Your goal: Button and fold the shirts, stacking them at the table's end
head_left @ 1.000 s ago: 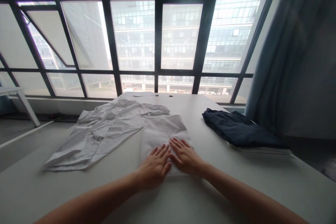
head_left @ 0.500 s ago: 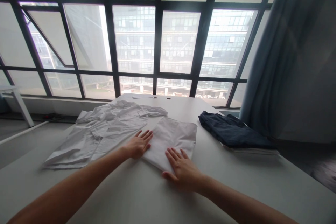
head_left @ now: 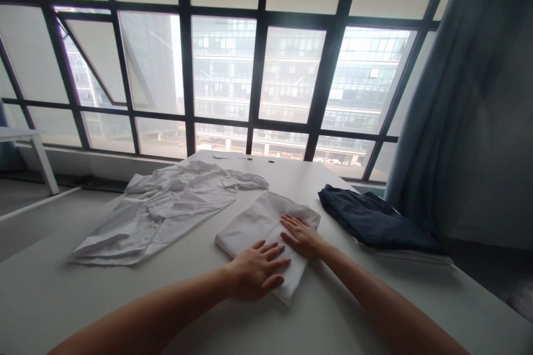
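Observation:
A folded white garment lies on the white table in front of me, turned at an angle. My left hand rests flat on its near part, fingers stretched out. My right hand lies flat on its far right part, fingers spread. Neither hand grips anything.
An unfolded, rumpled white shirt spreads over the table's left side. A folded dark blue garment sits on a white one at the right edge. A large window stands behind the table, a blue curtain at the right.
The folded white garment has turned and slid toward the right. My left hand moved from its left edge onto its near part; my right hand moved farther up onto it.

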A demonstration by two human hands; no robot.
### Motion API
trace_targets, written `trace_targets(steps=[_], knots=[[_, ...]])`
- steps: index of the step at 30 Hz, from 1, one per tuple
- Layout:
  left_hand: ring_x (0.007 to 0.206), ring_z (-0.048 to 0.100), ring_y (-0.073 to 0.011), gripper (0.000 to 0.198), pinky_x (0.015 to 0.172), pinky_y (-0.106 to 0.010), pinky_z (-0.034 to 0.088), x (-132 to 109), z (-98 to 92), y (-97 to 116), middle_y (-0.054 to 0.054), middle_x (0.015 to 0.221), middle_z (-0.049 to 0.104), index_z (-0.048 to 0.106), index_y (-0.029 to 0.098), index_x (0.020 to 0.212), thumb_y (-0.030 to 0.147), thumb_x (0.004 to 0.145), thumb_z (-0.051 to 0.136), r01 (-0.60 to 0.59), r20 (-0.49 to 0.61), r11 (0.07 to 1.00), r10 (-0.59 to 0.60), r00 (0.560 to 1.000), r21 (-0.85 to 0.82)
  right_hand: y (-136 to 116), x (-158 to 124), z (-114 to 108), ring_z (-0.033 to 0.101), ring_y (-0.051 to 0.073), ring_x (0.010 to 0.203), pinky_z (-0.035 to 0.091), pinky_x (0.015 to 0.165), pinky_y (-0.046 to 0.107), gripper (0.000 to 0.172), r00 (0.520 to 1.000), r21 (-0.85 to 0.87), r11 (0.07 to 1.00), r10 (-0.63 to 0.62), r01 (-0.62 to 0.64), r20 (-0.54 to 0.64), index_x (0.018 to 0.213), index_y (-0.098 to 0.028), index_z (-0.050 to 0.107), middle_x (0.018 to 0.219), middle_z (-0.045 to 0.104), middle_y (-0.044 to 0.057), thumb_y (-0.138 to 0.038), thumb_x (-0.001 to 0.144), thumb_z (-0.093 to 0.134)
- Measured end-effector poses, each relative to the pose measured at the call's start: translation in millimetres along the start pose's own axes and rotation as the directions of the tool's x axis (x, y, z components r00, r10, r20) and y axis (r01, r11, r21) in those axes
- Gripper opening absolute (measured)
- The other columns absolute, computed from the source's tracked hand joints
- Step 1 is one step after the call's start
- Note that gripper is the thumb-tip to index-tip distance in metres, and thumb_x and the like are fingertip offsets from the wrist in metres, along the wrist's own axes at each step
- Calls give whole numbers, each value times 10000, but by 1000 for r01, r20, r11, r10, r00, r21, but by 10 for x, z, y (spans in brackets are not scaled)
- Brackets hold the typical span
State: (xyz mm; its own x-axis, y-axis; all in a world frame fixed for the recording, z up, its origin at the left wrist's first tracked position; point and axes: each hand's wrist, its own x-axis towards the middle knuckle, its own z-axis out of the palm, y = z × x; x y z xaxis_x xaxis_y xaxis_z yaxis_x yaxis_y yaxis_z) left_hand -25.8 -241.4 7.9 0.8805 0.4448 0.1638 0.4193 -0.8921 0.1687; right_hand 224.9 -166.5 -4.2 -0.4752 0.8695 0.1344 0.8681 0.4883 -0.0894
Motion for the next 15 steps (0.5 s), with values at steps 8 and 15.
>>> trace_targets(steps=[8,15], knots=[[1479,239,-276,602,1201,-489,186,-12,-14,-21,-99,1593,283,389,213,1505,531,1006,280,10,-4,997,-10,1000,-80,658,323,-69,177,234,1459,98,1190,494,551,941,-139,942,322,-307,107,1531,-150,367,1561,262,102,-431,1062,296],[1471,272,-254,623,1201,-440,210,-234,-181,-601,-126,1561,357,402,167,1487,535,993,312,288,-91,956,-292,952,-59,-297,883,-30,199,225,1454,146,1197,467,552,998,-46,999,-18,15,-62,1528,-128,363,1553,280,123,-412,1055,339]])
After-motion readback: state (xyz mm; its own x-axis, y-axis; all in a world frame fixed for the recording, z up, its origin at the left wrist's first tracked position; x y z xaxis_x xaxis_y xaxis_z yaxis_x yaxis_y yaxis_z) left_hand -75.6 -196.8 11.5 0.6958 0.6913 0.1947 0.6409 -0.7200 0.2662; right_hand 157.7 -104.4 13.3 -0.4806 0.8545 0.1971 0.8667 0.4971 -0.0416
